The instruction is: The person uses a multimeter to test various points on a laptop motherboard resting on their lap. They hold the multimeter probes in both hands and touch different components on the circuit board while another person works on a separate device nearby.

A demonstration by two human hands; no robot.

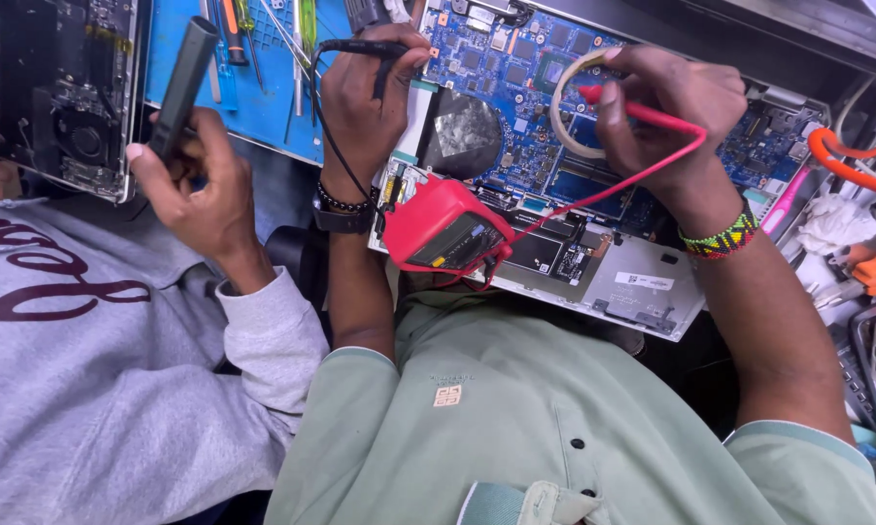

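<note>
Two probes are in use over an opened laptop (pixel 642 282), which lies with its base cover off and its blue circuit board (pixel 515 87) exposed. The left hand (pixel 365 92) is closed around a black probe (pixel 360 46), held roughly level above the board's left edge; its black lead (pixel 323 126) drops past the wrist, which carries a dark bead bracelet and a black watch (pixel 341 219). The right hand (pixel 666 102) pinches a red probe (pixel 642 112) between thumb and fingers, the tip end pointing left toward the middle of the board. A roll of pale tape (pixel 566 126) sits at the same hand; whether it hangs on a finger or merely rests on the board beneath cannot be settled from this angle. The red lead (pixel 603 190) runs back to a red multimeter (pixel 445 230), which rests tilted on the laptop's near left corner, screen side up. A beaded band of several colours (pixel 720 238) circles the right wrist.

Adjacent station, to the left: a second person in a grey sweatshirt (pixel 98 389) holds a black cylindrical tool (pixel 183 83) upright in one hand (pixel 200 185). Another opened laptop (pixel 64 92) lies beyond it, fan visible. A blue work mat (pixel 263 107) carries screwdrivers and tweezers. An orange cable (pixel 846 160) curls at the right edge.
</note>
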